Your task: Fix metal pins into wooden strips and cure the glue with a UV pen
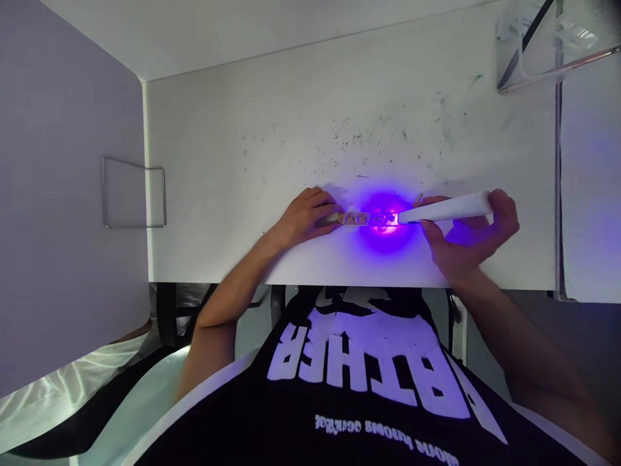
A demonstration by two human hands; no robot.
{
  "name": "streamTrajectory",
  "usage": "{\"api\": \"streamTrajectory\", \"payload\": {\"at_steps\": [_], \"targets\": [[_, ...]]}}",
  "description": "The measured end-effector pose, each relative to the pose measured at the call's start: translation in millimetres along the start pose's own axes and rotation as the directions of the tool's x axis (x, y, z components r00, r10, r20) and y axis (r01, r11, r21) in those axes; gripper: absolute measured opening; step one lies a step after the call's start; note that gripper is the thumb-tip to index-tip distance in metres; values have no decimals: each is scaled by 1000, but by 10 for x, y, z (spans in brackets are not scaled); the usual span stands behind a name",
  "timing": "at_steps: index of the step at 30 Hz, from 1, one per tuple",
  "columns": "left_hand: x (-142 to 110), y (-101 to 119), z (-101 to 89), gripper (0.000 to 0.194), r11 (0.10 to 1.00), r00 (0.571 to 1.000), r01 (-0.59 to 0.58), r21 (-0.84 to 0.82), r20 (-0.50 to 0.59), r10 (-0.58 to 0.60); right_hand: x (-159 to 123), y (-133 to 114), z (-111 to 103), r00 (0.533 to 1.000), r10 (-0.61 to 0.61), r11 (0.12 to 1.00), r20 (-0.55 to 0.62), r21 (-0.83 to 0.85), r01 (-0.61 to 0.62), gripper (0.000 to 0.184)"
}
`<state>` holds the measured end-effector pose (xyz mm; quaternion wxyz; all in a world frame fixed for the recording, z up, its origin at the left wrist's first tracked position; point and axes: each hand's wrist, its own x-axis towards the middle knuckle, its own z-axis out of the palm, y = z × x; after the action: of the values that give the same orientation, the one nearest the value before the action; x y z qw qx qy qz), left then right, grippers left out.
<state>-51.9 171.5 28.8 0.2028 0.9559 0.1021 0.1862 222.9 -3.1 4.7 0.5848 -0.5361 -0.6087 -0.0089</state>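
Observation:
My right hand [468, 236] is closed round a white pen-shaped light [449, 208], held level with its tip pointing left. The tip throws a bright violet glow [385, 223] onto the white table [291, 149]. Inside that glow lies a small narrow strip-like part [356, 219] that reflects the light. My left hand [308, 217] rests on the table with fingers curled, its fingertips pressing on the strip's left end. The two hands are a short way apart, with the lit spot between them.
A grey panel [63, 194] stands at the left with a wire bracket [133, 194] on it. A clear plastic stand [543, 45] sits at the back right. Dark specks and scuffs [388, 129] mark the tabletop. My black printed shirt [369, 382] fills the bottom.

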Motion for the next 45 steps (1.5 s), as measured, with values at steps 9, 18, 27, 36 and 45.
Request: {"api": "streamTrajectory", "payload": {"at_steps": [9,18,27,36,45], "targets": [[-3,-6,11,23,1000,1000,7,-2,2,-7,-4,14,5,1000,1,1000,6,18,-1,96],[12,14,9,23,1000,1000,-9,-7,-29,9,16,-21,19,1000,4,999,5,-34,-3,89],[-13,-20,53,24,1000,1000,-14,8,-22,14,27,-4,34,999,-36,999,-26,-26,36,89],[-4,-19,52,26,1000,1000,-18,23,-2,18,-35,18,12,1000,-4,1000,24,-6,4,92],[-8,-19,101,26,998,1000,-6,62,5,5,-131,211,-75,995,94,996,-45,9,-94,100]]}}
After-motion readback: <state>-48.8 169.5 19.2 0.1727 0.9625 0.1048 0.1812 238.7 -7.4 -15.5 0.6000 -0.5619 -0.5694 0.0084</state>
